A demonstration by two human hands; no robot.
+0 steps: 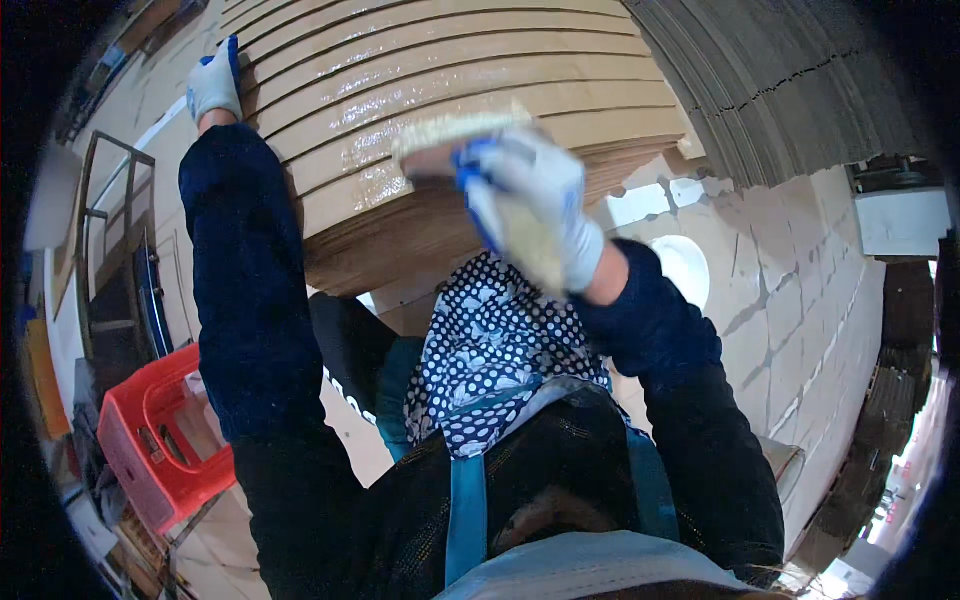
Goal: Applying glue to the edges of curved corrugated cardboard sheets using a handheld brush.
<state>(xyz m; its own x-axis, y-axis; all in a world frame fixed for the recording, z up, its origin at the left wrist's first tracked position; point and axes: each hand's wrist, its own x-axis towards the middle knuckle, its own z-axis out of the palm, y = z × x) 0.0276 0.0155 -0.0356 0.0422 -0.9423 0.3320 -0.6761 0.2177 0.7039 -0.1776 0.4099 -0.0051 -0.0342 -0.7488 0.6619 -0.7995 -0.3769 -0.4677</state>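
Note:
A stack of tan cardboard sheets [470, 60] lies fanned in front of me, its stepped edges in long strips. Wet, shiny streaks cover the strips at the middle and left. My right hand [535, 185], in a white glove with blue fingertips, is closed around a wide brush [435, 165]. The brush's pale bristles touch or hover just above the nearest strips; motion blurs both. At the far left, my left hand [215, 85], gloved the same way, is closed against the sheets' left edge, its fingers partly hidden.
Grey corrugated sheets [770, 80] are stacked at the far right. A round white object [682, 270] is on the tiled floor beyond my right arm. To the left are a red plastic stool or crate [165, 440] and a metal frame [115, 220]. A polka-dot apron [500, 360] covers my lap.

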